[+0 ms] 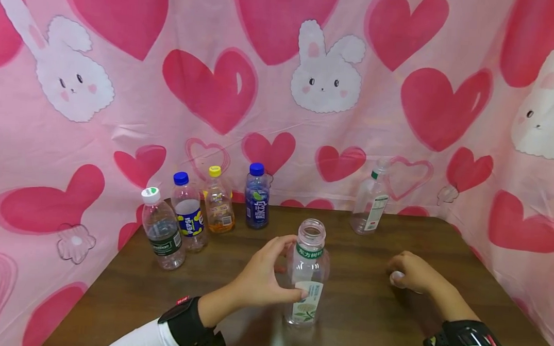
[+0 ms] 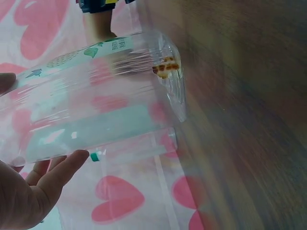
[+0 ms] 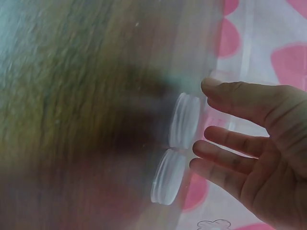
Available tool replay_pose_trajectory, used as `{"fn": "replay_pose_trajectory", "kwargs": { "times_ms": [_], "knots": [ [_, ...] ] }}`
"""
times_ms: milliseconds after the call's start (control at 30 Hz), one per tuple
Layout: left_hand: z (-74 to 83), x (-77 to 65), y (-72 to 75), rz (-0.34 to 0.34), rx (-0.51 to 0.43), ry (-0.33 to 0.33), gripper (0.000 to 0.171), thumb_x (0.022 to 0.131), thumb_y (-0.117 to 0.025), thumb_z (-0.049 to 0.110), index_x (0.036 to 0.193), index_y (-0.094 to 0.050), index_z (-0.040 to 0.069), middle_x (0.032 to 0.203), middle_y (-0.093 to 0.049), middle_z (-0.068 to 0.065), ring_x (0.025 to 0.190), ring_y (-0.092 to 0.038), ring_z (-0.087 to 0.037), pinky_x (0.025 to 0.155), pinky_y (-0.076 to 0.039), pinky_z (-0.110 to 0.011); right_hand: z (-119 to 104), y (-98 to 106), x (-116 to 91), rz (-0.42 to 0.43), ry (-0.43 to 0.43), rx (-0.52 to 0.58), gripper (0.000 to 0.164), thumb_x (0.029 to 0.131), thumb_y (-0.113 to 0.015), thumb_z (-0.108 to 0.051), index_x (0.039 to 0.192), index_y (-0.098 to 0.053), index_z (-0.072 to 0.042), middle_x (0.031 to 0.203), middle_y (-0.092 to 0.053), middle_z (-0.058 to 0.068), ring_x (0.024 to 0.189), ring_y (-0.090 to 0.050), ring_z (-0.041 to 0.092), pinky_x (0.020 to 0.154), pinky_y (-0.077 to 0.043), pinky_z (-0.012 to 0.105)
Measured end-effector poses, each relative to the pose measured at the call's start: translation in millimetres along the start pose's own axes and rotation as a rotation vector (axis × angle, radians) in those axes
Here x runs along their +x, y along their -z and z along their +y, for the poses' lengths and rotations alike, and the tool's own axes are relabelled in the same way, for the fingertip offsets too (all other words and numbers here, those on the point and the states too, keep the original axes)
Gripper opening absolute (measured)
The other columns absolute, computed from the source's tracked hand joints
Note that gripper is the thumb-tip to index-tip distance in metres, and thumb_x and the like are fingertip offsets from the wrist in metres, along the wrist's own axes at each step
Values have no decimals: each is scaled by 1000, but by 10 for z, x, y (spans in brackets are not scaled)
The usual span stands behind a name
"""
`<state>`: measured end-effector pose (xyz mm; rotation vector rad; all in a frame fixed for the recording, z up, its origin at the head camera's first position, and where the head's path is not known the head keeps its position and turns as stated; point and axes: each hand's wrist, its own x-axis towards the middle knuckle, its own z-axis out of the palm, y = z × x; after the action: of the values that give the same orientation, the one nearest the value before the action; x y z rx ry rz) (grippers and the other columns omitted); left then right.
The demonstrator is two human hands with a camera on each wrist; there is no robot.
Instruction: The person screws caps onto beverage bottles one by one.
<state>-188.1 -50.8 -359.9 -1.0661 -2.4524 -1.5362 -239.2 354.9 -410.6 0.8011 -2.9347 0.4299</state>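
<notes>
My left hand (image 1: 270,278) grips a clear plastic bottle (image 1: 307,270) by its sides, thumb across the pale front label. The bottle's mouth is uncapped, and a green band circles its neck. In the left wrist view, brown specks show at the base of the bottle (image 2: 86,105). Over at the right of the table, my right hand (image 1: 412,273) hovers by a white bottle cap (image 1: 396,279). Two white caps show in the right wrist view, an upper cap (image 3: 186,122) and a lower cap (image 3: 168,177); the loosely spread fingers (image 3: 230,143) hold neither.
Along the left back stand a white-capped bottle (image 1: 164,235), a blue-capped Pepsi bottle (image 1: 190,218), a yellow-capped bottle (image 1: 220,206) and a blue-labelled bottle (image 1: 257,200). Another clear uncapped bottle (image 1: 370,205) stands back right. A pink heart-patterned cloth (image 1: 270,116) hangs behind the wooden table (image 1: 345,310).
</notes>
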Motion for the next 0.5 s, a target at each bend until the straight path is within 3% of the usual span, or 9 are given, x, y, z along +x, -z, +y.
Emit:
{"fn": "replay_pose_trajectory", "kwargs": {
  "times_ms": [333,500],
  "knots": [
    [-6,-48,2,-6,7,-14,86,69,-89,34,141,-42,23,119,-52,4,108,-55,-17,76,-55,-24,101,-104,21,14,46,-31,21,65,-78,-2,84,-71,-6,82,-61,0,77,-59,20,70,-51,38],
    [3,-56,-5,-6,-6,-19,87,68,-89,29,141,-43,21,118,-55,5,106,-57,-16,75,-56,-27,75,-112,44,-5,12,-58,21,65,-80,1,82,-71,-7,80,-64,1,78,-62,25,73,-52,44]
  ]
}}
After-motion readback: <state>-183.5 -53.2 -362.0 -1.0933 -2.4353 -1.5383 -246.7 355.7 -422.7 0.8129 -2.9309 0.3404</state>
